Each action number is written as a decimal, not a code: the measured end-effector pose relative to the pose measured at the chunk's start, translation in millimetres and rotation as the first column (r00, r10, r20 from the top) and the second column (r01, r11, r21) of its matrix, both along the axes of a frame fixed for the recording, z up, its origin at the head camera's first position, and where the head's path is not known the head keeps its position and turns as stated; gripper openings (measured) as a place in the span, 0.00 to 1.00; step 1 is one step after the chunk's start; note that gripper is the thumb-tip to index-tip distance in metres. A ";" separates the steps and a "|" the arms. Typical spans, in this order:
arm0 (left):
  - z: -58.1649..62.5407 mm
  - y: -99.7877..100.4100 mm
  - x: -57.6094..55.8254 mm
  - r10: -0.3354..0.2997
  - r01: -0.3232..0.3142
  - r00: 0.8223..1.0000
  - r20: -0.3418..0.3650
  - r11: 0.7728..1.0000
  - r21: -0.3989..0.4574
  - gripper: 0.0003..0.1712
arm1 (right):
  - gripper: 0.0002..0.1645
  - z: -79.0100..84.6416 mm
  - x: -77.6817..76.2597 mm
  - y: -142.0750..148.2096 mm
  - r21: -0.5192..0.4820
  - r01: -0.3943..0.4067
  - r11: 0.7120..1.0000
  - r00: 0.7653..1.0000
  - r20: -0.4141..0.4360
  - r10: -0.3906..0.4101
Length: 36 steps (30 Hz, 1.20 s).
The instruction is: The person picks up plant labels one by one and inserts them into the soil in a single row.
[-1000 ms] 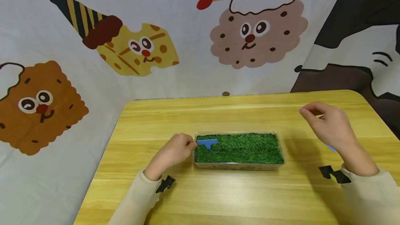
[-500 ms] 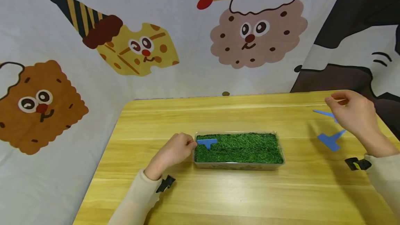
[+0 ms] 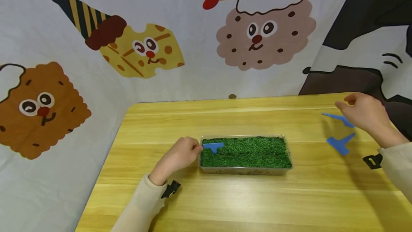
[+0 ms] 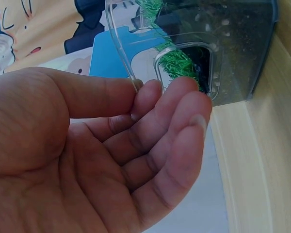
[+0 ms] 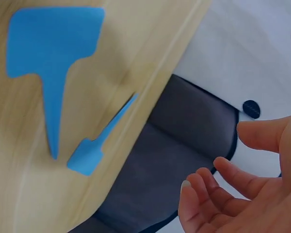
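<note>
A clear plastic box [image 3: 248,170] filled with green artificial grass [image 3: 254,153] sits on the table. My left hand [image 3: 181,156] is at its left end; thumb and index finger pinch the box's rim in the left wrist view. A blue T-shaped plant label [image 3: 214,147] stands in the grass beside those fingertips. Above the table's right side hovers my right hand [image 3: 365,112], thumb and fingers apart with nothing between them. Below it lie two more plant labels: a nearer one [image 3: 339,145] and a farther one [image 3: 346,120], partly covered by the hand in the head view.
The wooden table [image 3: 161,124] ends at the back against a white cloth [image 3: 199,81] printed with cartoon biscuits and cheese. A dark printed patch [image 5: 179,145] shows past the table edge in the right wrist view.
My right hand has moved right and away from the box, bringing the two loose plant labels into view, and its fingers have spread a little. The left hand and box have stayed put.
</note>
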<state>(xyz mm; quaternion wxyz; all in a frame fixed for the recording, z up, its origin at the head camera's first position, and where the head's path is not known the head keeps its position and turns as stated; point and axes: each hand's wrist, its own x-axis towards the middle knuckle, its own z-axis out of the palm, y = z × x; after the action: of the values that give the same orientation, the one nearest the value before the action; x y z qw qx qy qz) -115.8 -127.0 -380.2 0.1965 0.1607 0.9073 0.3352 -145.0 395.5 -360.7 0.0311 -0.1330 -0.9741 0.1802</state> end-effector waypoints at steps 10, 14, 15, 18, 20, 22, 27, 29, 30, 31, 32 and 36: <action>-0.4 -1.1 -0.8 0.002 -0.002 1.000 0.000 1.000 -0.009 0.24 | 0.46 -14.8 -14.7 26.1 0.016 0.028 0.999 0.994 0.105 -0.030; -0.8 -2.2 -1.4 0.005 -0.005 1.000 0.000 1.000 -0.011 0.24 | 0.43 -21.0 -18.8 34.8 0.024 0.047 0.999 0.988 0.144 -0.050; -0.7 -2.4 -1.4 0.006 -0.006 1.000 0.002 1.000 -0.009 0.24 | 0.43 -22.5 -19.8 36.4 0.024 0.056 0.998 0.986 0.158 -0.059; -0.1 -2.9 -0.9 0.009 -0.009 1.000 0.005 1.000 -0.004 0.24 | 0.43 -26.6 -21.8 41.5 0.018 0.077 0.997 0.976 0.203 -0.079; 0.7 -2.9 -0.3 0.009 -0.009 1.000 0.008 1.000 0.001 0.24 | 0.41 -29.3 -22.6 44.5 0.018 0.081 0.997 0.972 0.222 -0.082; 1.1 -3.0 0.1 0.009 -0.009 1.000 0.008 1.000 0.006 0.24 | 0.37 -31.4 -22.7 46.6 0.010 0.076 0.997 0.968 0.241 -0.077; 1.3 -2.8 0.7 0.003 -0.003 1.000 0.007 1.000 0.010 0.24 | 0.33 -37.0 -21.0 49.5 0.001 0.026 1.000 0.970 0.243 -0.025; 0.9 -2.7 0.8 0.000 0.000 1.000 0.005 1.000 0.007 0.24 | 0.33 -39.1 -20.0 50.2 -0.004 0.012 1.000 0.972 0.236 -0.011; 0.7 -2.6 0.7 0.000 0.000 1.000 0.005 1.000 0.005 0.24 | 0.34 -40.1 -19.6 50.5 -0.011 0.017 1.000 0.971 0.238 -0.013; 0.4 -2.5 0.8 -0.001 0.001 1.000 0.005 1.000 0.004 0.24 | 0.35 -40.9 -19.0 51.0 -0.014 0.018 1.000 0.970 0.242 -0.014; 0.1 -2.4 0.7 -0.001 0.001 1.000 0.005 1.000 0.002 0.24 | 0.35 -41.6 -18.5 51.5 -0.016 0.021 1.000 0.968 0.250 -0.016; -0.8 -1.7 0.2 -0.002 0.002 1.000 0.007 1.000 0.003 0.24 | 0.39 -45.3 -15.8 55.6 -0.030 0.020 0.999 0.956 0.293 -0.010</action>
<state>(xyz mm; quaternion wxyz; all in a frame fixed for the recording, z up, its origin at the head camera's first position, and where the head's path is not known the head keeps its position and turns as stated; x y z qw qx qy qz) -115.6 -128.7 -381.0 0.1996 0.1610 0.9059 0.3370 -160.8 451.0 -406.0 -0.1142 -0.1662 -0.9638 0.1741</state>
